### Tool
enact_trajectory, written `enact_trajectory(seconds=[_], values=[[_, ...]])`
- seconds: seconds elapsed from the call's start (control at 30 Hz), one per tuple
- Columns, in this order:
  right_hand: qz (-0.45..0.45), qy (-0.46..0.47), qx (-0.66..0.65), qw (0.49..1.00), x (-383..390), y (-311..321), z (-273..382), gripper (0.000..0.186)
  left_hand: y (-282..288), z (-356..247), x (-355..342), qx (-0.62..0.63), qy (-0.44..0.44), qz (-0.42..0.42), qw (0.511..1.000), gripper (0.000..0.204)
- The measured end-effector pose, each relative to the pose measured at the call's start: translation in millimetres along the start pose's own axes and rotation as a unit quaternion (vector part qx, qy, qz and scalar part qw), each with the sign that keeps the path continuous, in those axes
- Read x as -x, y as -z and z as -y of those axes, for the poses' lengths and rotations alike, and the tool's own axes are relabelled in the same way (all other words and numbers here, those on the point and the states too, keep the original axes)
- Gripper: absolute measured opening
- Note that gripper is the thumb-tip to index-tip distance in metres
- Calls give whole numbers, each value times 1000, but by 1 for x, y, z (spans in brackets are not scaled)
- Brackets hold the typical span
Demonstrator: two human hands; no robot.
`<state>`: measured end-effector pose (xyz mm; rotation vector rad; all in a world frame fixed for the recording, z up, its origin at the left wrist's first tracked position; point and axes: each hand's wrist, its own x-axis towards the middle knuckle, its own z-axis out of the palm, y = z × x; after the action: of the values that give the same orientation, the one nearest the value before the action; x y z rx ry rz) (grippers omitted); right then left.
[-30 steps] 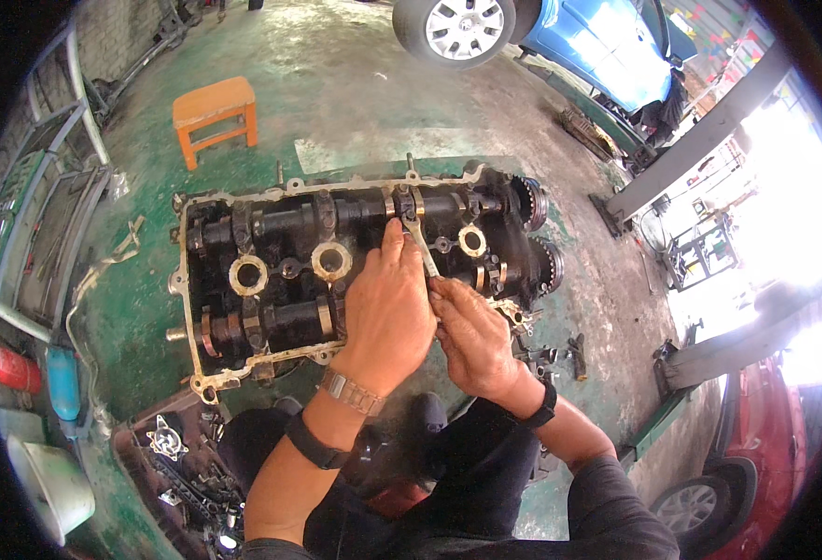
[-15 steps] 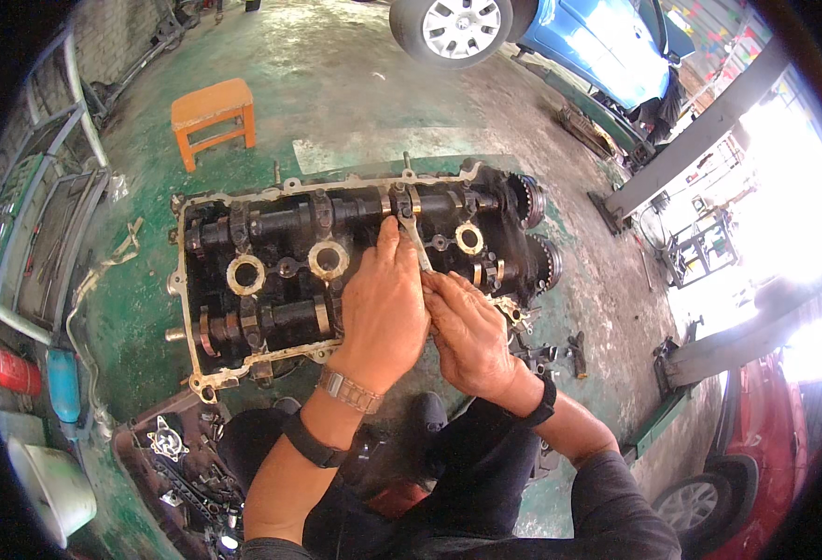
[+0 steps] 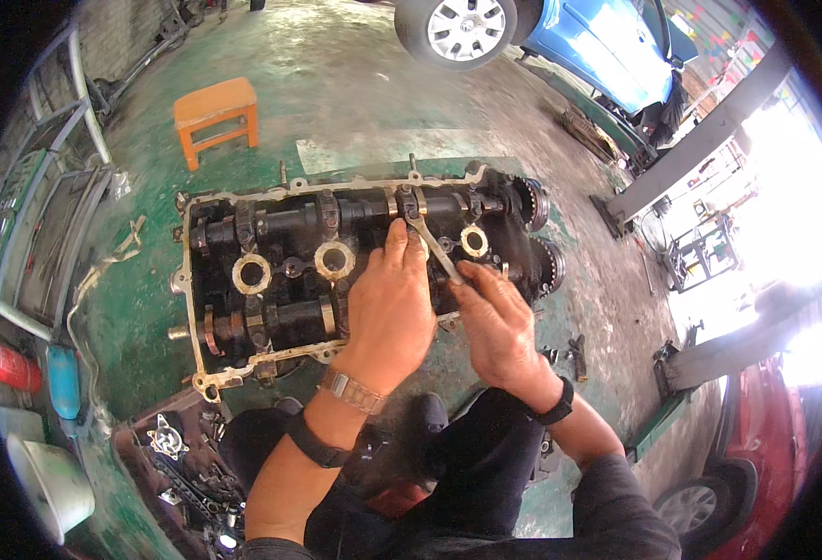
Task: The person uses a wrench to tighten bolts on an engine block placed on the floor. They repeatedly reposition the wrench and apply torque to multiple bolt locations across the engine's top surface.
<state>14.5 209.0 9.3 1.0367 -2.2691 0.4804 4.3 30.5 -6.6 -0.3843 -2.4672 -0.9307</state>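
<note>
A dark, oily cylinder head (image 3: 289,327) with two camshafts and a pale rim lies before me. The wrench (image 3: 441,252) is a silver spanner, its head at a cap bolt on the far camshaft and its handle slanting down to the right. My right hand (image 3: 499,327) grips the handle's end between thumb and fingers. Over the middle of the cylinder head, my left hand (image 3: 392,308) has its fingers stretched out, the tips beside the wrench's head; whether they press on it I cannot tell. Toothed gears (image 3: 534,205) sit at the cylinder head's right end.
A tray (image 3: 135,439) of loose engine parts stands at my lower left. An orange stool (image 3: 215,107) is beyond the cylinder head. Red and blue bottles (image 3: 63,383) and a pale bucket (image 3: 51,485) line the left. Grey lift posts (image 3: 700,140) and two cars stand right.
The wrench's handle has swung to the right with my right hand, which has moved away from my left. My left hand stays near the wrench's head. The view has shifted slightly.
</note>
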Motion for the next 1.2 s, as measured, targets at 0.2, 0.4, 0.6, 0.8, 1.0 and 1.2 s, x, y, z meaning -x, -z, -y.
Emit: enact_trajectory(seconds=[0.2,0.4,0.6,0.8,1.0,1.2], values=[[20,-90,17,996,-6,23,-24,30,0,-2,1,-15,-4,4,1000,53],[20,-205,-61,977,-13,26,-51,21,2,-2,0,-19,-8,12,1000,52],[-15,-413,-318,853,-10,28,-53,22,2,-3,1,10,3,2,1000,46],[0,-459,-359,813,-16,42,-34,30,3,-3,0,2,-3,3,1000,49],[15,-467,-362,807,-23,39,-34,31,2,-3,0,2,-11,0,1000,50],[-6,-474,-405,782,-35,37,-25,33,3,-3,1,22,12,20,999,42]])
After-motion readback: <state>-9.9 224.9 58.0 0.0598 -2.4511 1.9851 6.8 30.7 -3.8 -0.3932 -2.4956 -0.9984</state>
